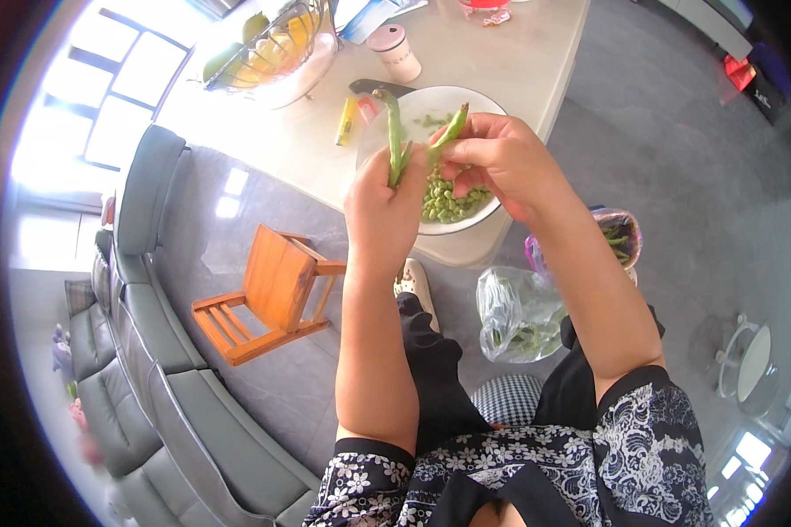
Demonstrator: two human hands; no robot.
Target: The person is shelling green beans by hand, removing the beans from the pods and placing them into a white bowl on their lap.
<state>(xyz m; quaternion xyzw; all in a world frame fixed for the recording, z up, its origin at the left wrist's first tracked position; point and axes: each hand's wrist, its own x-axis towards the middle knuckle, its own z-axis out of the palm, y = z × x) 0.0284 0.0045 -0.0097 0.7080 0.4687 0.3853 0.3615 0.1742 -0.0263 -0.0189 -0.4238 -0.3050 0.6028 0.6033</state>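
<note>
My left hand (380,207) is closed round a long green bean pod (394,127), which sticks up past the fingers. Between the thumb and fingers of my right hand (508,160) is another green pod piece (453,127), tilted up to the right. The two hands almost touch. Below them stands a white bowl (482,102) with a dark rim, at the near corner of the table. Shelled green beans (448,207) are heaped in its near part, and a few more lie toward its far side. My hands hide the middle of the bowl.
On the pale table (303,149) are a pink cup (395,54), a yellow packet (345,121), a dark knife blade (369,85) and a wire fruit basket (268,53). A plastic bag (514,316) and a bag of pods (620,235) sit below. A wooden chair (277,285) stands left.
</note>
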